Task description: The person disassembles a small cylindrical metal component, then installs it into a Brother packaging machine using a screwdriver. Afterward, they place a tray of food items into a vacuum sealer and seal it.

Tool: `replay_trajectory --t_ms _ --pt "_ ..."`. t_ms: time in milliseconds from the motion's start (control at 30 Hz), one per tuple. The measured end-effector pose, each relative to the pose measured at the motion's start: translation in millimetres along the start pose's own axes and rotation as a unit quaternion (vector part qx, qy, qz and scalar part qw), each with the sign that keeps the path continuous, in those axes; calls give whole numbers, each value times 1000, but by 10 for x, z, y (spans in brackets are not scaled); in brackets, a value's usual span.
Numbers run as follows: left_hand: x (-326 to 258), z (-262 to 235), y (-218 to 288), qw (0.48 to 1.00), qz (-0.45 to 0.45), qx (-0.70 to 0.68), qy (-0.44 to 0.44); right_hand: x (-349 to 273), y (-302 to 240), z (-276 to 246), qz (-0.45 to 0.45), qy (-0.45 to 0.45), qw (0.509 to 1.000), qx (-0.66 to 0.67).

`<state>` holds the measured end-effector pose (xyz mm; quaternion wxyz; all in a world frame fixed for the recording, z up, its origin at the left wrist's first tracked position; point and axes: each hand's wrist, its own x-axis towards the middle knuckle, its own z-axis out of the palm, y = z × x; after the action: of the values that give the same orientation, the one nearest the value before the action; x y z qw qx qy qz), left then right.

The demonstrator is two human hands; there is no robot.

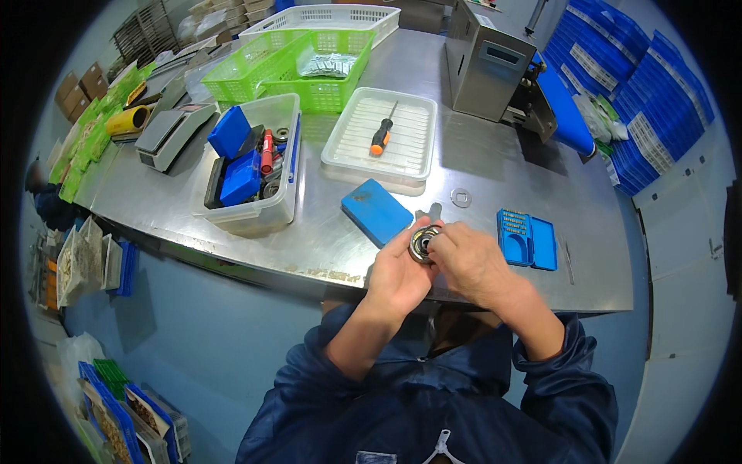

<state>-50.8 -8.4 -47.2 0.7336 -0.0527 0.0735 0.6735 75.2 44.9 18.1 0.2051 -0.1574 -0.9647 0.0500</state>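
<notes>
My left hand (396,280) is closed around a round metal part (420,244) with concentric rings, like a bearing or die wheel. My right hand (478,267) has its fingers bunched over the part's centre; whether they pinch something small there is hidden. Just beyond the fingers a flat grey metal piece (434,210) shows, partly covered. A closed blue case (376,210) lies to the left of it. Farther right are a metal washer-like disc (461,198), an open blue case (516,236) with rows of small brass-coloured pieces, and thin tweezers (570,263).
On the steel table (325,247) a white ribbed tray (417,166) holds an orange-and-black screwdriver (382,138). A clear bin (251,220) of tools stands left, near a scale (171,135). Green baskets (321,100) and a steel machine (491,81) with a blue belt stand behind.
</notes>
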Motion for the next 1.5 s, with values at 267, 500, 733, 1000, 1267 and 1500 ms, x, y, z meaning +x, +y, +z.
replay_trajectory --t_ms 267,500,733,1000,1267,1500 --pt "7 80 -82 999 -15 40 -2 -141 -59 -69 81 58 995 0" --pt "0 37 -119 998 -25 44 -28 -277 -101 89 66 11 996 -57" --pt "-73 -20 4 1000 18 11 12 -228 348 2 186 151 971 -9" --pt "-124 95 124 998 26 15 62 32 1264 373 237 -95 966 -25" --pt "-108 124 17 989 17 115 90 146 1192 217 302 -155 940 38" --pt "-31 41 -40 995 -22 70 69 39 404 -294 178 -16 975 130"
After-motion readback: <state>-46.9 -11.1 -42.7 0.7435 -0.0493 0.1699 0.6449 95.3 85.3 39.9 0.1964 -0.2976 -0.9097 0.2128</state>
